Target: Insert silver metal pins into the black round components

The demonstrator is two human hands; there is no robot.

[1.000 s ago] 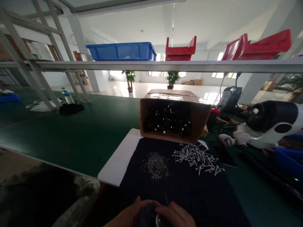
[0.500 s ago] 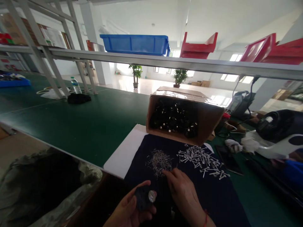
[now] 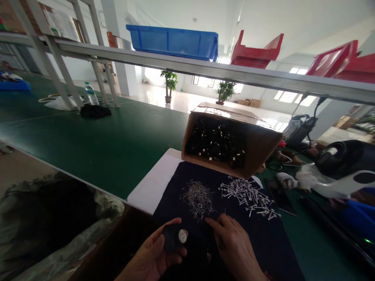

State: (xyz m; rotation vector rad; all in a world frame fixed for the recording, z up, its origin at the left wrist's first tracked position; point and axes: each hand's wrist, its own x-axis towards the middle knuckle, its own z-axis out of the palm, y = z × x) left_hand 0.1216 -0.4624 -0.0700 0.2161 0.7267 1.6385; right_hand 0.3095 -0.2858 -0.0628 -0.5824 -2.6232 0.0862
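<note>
My left hand point(image 3: 152, 251) is wrapped round a black block-like part point(image 3: 171, 237) with a shiny round metal end facing right. Just right of it, my right hand point(image 3: 233, 240) is curled over a dark cloth point(image 3: 175, 195), index fingertip near the close edge of a pile of small metal pins point(image 3: 199, 199). A thin dark sliver stands up by its fingers; what they hold is too small to make out. Beyond that hand lies a heap of long silvery flat-headed pins point(image 3: 246, 195). Behind both heaps, a cardboard box point(image 3: 260, 152) on its side holds several black parts with shiny metal ends.
A white board point(image 3: 155, 179) lies under the cloth on the green table point(image 3: 117, 148). To the right are a phone point(image 3: 281, 197) and a fan point(image 3: 342, 164). A shelf point(image 3: 175, 66) with blue and red bins crosses above. An open sack point(image 3: 58, 218) stands at lower left.
My right hand has drawn back a little from the small pins, toward me and to the right. My left hand has shifted slightly left, still holding the black part. The view has tilted somewhat.
</note>
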